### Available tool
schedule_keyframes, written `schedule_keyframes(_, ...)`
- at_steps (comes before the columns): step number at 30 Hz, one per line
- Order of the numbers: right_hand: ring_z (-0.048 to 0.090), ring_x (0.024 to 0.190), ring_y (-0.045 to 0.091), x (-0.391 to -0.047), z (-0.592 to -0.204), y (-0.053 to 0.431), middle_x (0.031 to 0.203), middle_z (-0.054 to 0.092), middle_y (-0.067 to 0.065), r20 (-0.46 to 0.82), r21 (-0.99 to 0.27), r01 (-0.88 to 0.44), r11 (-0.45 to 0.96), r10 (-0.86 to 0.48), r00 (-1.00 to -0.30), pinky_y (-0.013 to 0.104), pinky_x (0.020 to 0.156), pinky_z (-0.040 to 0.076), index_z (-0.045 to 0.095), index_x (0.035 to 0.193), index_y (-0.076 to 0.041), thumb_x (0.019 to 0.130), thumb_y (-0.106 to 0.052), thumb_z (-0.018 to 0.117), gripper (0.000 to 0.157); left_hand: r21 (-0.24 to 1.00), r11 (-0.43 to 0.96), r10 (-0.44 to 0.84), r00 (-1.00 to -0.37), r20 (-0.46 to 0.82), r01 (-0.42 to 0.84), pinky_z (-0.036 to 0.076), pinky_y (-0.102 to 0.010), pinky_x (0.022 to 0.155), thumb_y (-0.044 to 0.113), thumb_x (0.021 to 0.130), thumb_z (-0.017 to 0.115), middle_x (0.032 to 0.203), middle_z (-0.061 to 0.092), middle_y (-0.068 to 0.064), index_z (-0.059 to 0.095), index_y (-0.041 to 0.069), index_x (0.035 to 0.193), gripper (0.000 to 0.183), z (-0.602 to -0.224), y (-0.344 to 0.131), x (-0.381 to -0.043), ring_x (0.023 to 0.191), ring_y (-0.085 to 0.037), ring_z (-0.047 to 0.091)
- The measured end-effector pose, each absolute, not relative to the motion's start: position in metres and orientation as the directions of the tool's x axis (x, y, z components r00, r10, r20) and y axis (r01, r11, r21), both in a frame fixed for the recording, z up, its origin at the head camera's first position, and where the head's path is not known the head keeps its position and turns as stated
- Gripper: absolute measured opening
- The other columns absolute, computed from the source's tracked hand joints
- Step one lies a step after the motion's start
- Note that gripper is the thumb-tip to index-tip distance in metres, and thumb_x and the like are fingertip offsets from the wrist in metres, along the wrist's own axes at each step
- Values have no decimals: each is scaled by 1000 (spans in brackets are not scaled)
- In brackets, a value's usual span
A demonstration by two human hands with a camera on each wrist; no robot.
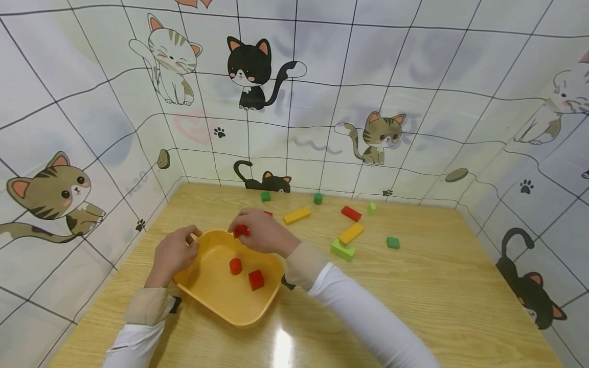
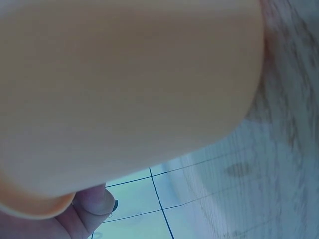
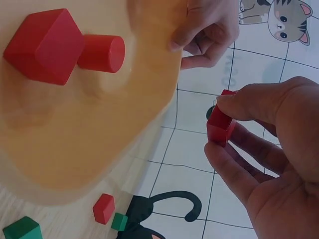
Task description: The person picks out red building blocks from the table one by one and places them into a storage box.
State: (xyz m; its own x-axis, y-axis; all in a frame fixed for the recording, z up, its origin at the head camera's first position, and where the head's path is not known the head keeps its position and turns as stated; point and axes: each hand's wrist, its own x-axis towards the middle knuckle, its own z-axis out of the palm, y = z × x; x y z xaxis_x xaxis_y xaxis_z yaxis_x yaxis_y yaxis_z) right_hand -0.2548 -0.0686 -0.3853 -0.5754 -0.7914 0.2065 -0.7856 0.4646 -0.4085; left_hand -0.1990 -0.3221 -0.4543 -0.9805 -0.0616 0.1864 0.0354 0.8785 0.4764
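Note:
A yellow plastic basin [image 1: 216,294] stands on the table, holding a red cylinder [image 1: 235,266] and a red cube [image 1: 256,279]. My left hand [image 1: 174,254] grips its left rim, thumb on the inner side and fingers outside, as the right wrist view shows. The left wrist view is mostly filled by the basin's outer wall [image 2: 129,94]. Above the basin's far rim, my right hand [image 1: 264,232] pinches a small red block [image 3: 221,124] between thumb and fingertips.
Beyond the basin, a red block [image 3: 103,208] and a green block [image 1: 265,197] lie on the wooden table [image 1: 414,301]. Farther right are a green cylinder [image 1: 318,199], yellow bars [image 1: 297,216], a red bar [image 1: 351,213] and light green blocks [image 1: 342,250]. Cat-patterned sheeting [image 1: 317,102] encloses the table.

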Motion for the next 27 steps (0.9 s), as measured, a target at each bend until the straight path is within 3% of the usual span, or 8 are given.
schedule_keyframes(8,57,89,11,-256,-391,-80,107,69,0,189,-405,-792,457,-805,-562,13,78,46,76,113,-12,95,-6,66,21,478,878,-67,-980,186,30,40,-32,53,10,91,61,86,71,-9,70,8,111,22,-454,-321,-199,58,-18,52)
schedule_keyframes(27,58,93,11,-252,-412,-114,105,67,-2,85,-407,-778,479,-828,-554,12,84,47,77,116,-14,94,-10,70,23,470,882,-64,-980,187,32,39,-32,51,9,90,61,84,70,-10,70,7,111,23,-455,-323,-201,58,-19,51)
